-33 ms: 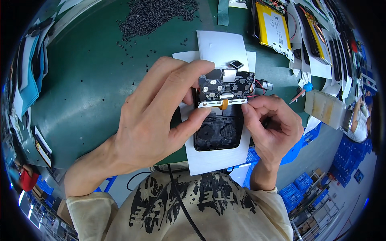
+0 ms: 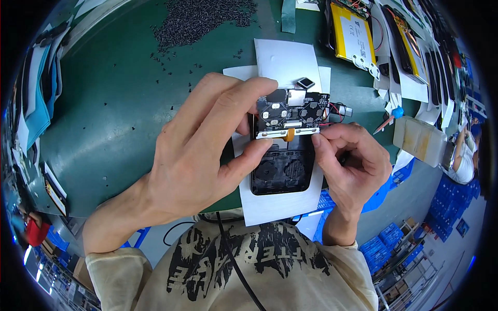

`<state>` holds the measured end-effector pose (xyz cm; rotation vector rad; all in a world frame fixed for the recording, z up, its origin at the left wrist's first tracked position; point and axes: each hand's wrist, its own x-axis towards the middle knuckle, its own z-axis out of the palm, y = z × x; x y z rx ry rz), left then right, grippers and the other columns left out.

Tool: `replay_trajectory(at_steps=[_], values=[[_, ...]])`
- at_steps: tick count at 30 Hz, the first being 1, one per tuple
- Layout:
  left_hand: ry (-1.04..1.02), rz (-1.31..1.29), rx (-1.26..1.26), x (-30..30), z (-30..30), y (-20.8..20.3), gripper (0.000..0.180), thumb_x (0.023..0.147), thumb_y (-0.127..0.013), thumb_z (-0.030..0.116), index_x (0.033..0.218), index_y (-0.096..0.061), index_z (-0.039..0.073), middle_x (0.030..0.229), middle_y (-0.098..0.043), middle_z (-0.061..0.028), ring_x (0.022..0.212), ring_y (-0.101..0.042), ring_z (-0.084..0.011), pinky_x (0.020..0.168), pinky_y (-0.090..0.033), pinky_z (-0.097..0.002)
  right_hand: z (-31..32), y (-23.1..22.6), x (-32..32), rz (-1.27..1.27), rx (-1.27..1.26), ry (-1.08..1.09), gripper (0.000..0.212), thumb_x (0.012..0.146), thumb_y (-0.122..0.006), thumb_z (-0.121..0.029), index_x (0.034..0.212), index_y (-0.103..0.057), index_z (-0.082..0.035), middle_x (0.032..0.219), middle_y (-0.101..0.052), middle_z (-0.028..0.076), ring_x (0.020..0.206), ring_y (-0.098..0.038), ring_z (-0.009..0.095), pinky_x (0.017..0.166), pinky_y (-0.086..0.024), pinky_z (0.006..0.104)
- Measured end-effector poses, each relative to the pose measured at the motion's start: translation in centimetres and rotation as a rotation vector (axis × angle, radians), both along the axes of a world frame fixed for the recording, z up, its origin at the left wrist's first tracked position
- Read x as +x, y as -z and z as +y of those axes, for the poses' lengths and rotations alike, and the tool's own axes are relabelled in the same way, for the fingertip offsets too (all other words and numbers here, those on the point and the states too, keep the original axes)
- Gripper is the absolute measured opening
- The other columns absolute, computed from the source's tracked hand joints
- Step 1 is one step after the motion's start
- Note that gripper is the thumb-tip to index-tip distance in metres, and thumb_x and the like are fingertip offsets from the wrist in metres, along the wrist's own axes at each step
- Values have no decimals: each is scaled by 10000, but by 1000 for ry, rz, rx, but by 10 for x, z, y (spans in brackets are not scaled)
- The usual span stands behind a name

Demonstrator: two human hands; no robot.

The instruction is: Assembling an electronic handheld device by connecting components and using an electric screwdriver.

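Observation:
My left hand (image 2: 194, 140) grips the left side of a black circuit board (image 2: 295, 111), index finger at its top corner and thumb at its lower edge. A white slotted strip (image 2: 272, 134) runs along that edge, with an orange flex cable (image 2: 289, 135) at its middle. The thumb and index finger of my right hand (image 2: 355, 155) are closed at the strip's right end. Below the board lies an open black device housing (image 2: 282, 171), its upper part covered. Thin red wires (image 2: 332, 109) lead off the board's right side. A small black-and-silver rectangular part (image 2: 305, 83) lies just above it.
White paper sheets (image 2: 285, 57) lie under the work on the green table (image 2: 104, 129). Many small black screws (image 2: 205, 20) are heaped at the back. Yellow battery packs (image 2: 353, 33), blue-tipped tweezers (image 2: 389, 118) and a translucent container (image 2: 420, 140) are at right. Stacked sheets (image 2: 36, 103) line the left.

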<state>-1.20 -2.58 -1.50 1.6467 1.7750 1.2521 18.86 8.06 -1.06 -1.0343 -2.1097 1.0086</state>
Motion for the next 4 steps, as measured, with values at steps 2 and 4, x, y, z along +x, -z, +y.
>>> replay_trajectory(at_steps=[2, 4], values=[[8, -5, -4, 0, 0, 0, 609, 714, -801, -72, 1291, -610, -29, 1024, -579, -101, 763, -621, -143, 705, -502, -263, 0, 1, 1, -2, 11, 1, 156, 741, -826, 40, 852, -735, -19, 619, -597, -26, 514, -481, 4, 464, -352, 174], [4, -3, -4, 0, 0, 1, 612, 713, -799, -74, 1293, -610, -25, 1030, -582, -100, 765, -624, -145, 708, -503, -264, 1, 0, 0, -7, 8, -6, 164, 738, -833, 35, 861, -741, -22, 620, -603, -25, 514, -488, 5, 463, -358, 177]])
